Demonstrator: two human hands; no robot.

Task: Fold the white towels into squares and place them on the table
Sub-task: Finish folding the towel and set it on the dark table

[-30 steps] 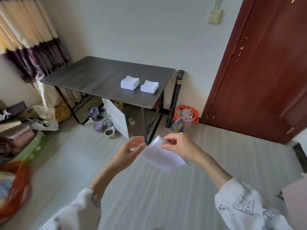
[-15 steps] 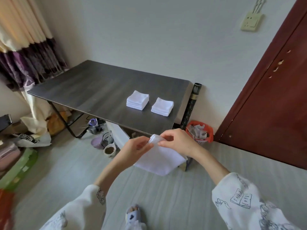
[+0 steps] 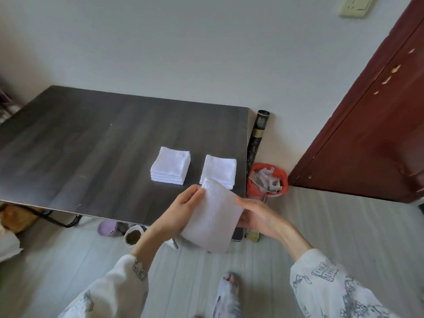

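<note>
I hold a folded white towel (image 3: 213, 216) in the air just in front of the dark wooden table (image 3: 91, 152), over its near right corner. My left hand (image 3: 179, 214) grips the towel's left edge, thumb on top. My right hand (image 3: 257, 216) holds the right edge, its fingers partly hidden behind the cloth. Two stacks of folded white towels lie on the table: the left stack (image 3: 171, 168) and the right stack (image 3: 219, 169), whose near edge the held towel overlaps in view.
A black tube (image 3: 258, 138) leans against the wall beside the table. An orange basket (image 3: 267, 180) stands on the floor by the dark red door (image 3: 367, 122). A purple cup (image 3: 107, 228) and a bowl (image 3: 133, 236) sit under the table. My slippered foot (image 3: 228, 292) shows below.
I have stepped closer to the table, which now fills more of the view. My hands moved from pinching the towel's top corners together to holding its left and right edges.
</note>
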